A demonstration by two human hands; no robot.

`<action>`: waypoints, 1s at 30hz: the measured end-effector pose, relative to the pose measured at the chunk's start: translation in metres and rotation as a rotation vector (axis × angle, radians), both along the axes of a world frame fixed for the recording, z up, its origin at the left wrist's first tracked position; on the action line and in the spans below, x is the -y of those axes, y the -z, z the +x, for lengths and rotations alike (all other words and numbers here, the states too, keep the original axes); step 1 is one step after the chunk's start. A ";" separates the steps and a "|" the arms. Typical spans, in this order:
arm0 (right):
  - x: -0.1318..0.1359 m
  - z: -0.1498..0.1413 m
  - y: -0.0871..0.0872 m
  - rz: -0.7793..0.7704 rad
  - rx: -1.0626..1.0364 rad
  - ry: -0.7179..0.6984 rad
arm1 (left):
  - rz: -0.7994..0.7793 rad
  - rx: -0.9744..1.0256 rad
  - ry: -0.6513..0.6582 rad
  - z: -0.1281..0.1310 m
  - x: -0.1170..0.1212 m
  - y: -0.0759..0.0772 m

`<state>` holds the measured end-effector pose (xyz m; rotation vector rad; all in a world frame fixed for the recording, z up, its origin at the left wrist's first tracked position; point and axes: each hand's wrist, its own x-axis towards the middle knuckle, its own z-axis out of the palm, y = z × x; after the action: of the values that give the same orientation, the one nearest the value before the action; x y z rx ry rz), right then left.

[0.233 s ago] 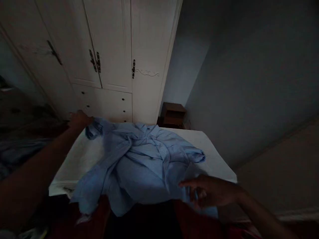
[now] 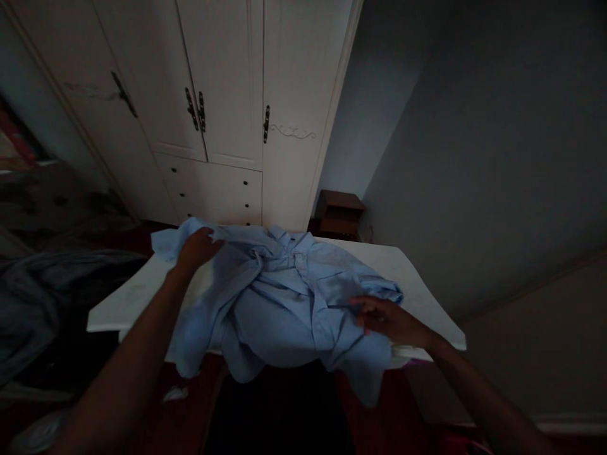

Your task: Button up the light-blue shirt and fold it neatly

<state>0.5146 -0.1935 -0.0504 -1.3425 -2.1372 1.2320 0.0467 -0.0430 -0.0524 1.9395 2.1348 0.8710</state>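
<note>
A light blue button-up shirt point(image 2: 279, 316) lies spread on a white board-like table point(image 2: 412, 272), collar at the far side and front panels parted. Its lower hem hangs over the near edge. My left hand point(image 2: 198, 248) rests on the sleeve at the left, fingers stretched out over the cloth. Over the front panel at the right is my right hand point(image 2: 386, 319), its fingers loosely bent and apart; whether the fingertips touch the cloth I cannot tell. The right-hand sleeve, with a rolled cuff, lies just beyond that hand.
A white wardrobe point(image 2: 227, 82) with dark handles and drawers stands behind the table. A small brown cabinet point(image 2: 341, 212) sits in the back corner by the grey wall point(image 2: 497, 158). Dark grey cloth point(image 2: 28, 303) is heaped at the left.
My left hand has come inward from the sleeve's end onto the sleeve. My right hand has moved up and let go of the front panel. The hem hangs differently.
</note>
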 end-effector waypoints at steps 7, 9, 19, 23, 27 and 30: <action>-0.072 0.016 0.056 0.493 0.199 0.180 | -0.031 0.021 -0.034 0.052 0.107 0.045; -0.075 0.011 0.067 0.562 0.331 0.087 | -0.074 -0.052 -0.053 0.050 0.131 0.054; -0.058 -0.009 0.109 0.762 0.527 0.125 | -0.158 0.155 -0.027 0.060 0.157 0.025; -0.052 -0.012 0.115 0.816 0.526 0.156 | -0.210 0.089 0.338 0.127 0.168 0.017; -0.049 -0.012 0.113 0.822 0.535 0.149 | -0.395 0.294 0.651 0.151 0.178 0.021; -0.050 -0.013 0.106 0.787 0.577 0.123 | -0.280 0.466 0.397 0.121 0.180 0.025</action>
<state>0.5018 -0.1430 -0.1561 -1.4925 -2.4330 -0.1225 0.1676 -0.2225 -0.0777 1.7200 1.4578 0.7950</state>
